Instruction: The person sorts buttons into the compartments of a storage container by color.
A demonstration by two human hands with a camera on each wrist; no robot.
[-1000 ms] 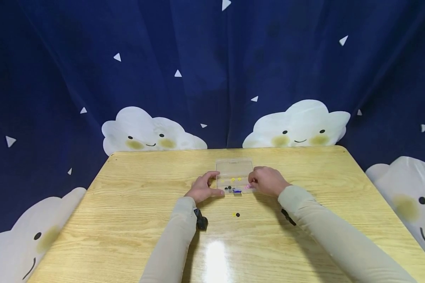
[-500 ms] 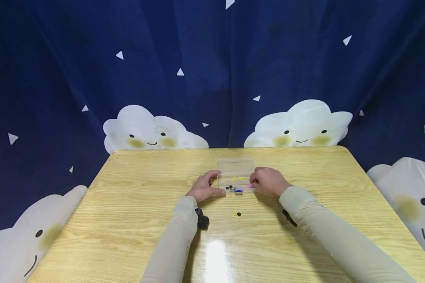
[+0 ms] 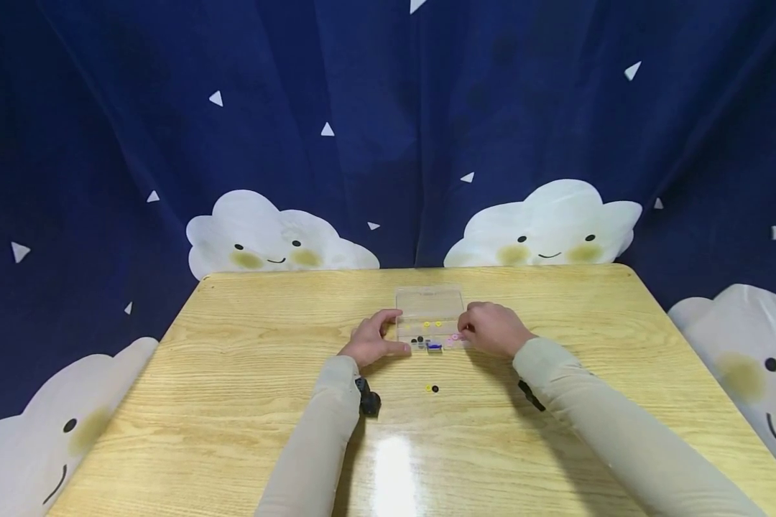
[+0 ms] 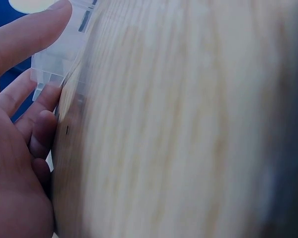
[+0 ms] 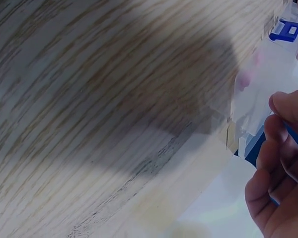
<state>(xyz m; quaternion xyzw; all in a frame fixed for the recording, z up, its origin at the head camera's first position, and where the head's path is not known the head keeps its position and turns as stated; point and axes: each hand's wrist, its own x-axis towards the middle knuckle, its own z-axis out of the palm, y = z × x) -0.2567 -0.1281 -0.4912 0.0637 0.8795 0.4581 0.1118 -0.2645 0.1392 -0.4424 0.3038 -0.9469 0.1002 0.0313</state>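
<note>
A clear plastic box (image 3: 430, 301) stands with its lid up near the back of the table. In it lie small yellow rings (image 3: 437, 324), black round pieces (image 3: 420, 339) and pink rings (image 3: 455, 337). My left hand (image 3: 370, 341) grips the box's left end between thumb and fingers. At the right end is my right hand (image 3: 493, 329), fingers curled beside the pink rings. In the right wrist view its thumb and forefinger are close together, with nothing visible between them. A blue clip (image 5: 286, 30) sits on the box's front.
On the wooden table (image 3: 265, 402), a yellow piece (image 3: 428, 388) and a black round piece (image 3: 435, 388) lie in front of the box. Behind the table's back edge hangs a dark blue curtain (image 3: 362, 108) with clouds on it.
My right fingers have shifted slightly right, and the pink rings show more fully beside them. The left hand keeps its hold on the box. The whole head view has shifted a little.
</note>
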